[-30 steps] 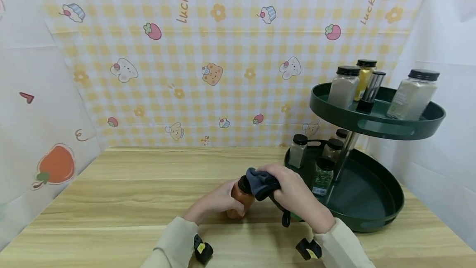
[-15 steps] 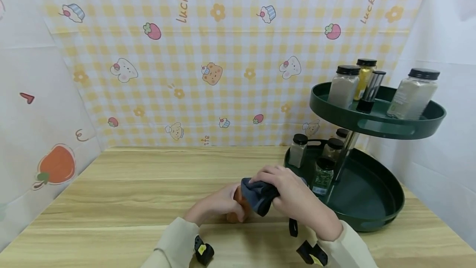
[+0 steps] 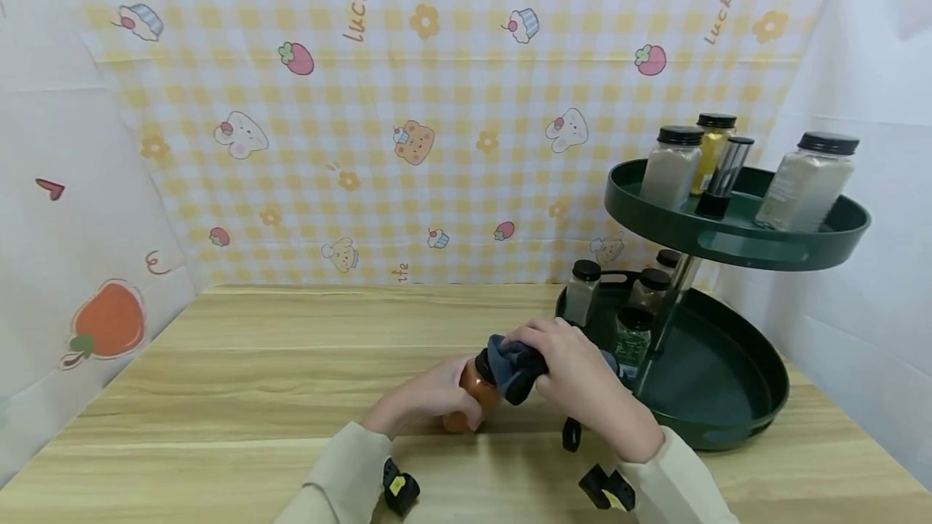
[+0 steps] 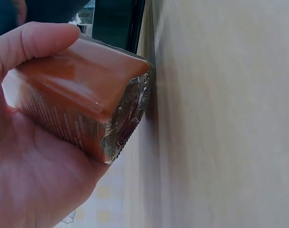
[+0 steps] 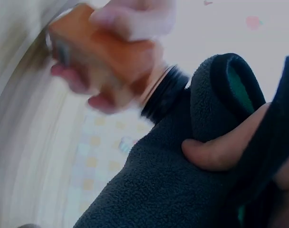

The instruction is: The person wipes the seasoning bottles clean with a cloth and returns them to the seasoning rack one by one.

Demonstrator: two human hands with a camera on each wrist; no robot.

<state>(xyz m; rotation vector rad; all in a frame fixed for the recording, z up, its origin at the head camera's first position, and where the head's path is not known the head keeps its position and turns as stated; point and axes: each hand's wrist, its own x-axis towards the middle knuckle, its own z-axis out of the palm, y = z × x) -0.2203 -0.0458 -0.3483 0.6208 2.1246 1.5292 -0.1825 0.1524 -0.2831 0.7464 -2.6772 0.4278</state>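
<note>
A clear square jar of orange-brown spice [image 4: 82, 80] with a black lid [image 5: 164, 95] is tilted in my left hand [image 3: 435, 391], its lid end toward the right. My left thumb and fingers wrap round the jar's body. My right hand [image 3: 564, 358] grips a bunched dark blue-grey cloth [image 3: 513, 366] with black edging and a hanging loop. In the right wrist view the cloth touches the lid, and my right thumb presses on the fabric. The jar's base looks close to the table in the left wrist view; whether it touches is hard to tell.
A dark green two-tier round rack [image 3: 728, 411] stands at the right, near my right forearm. Its upper tray [image 3: 764, 245] bears several jars and a slim black-and-silver container [image 3: 724, 180]. More black-lidded jars, one with green herbs [image 3: 632, 342], stand below. The wooden table [image 3: 255, 378] extends left.
The cloth went down over the jar's lid and neck, then moved back up, so the lid shows again. My left hand has kept its hold on the jar, almost still.
</note>
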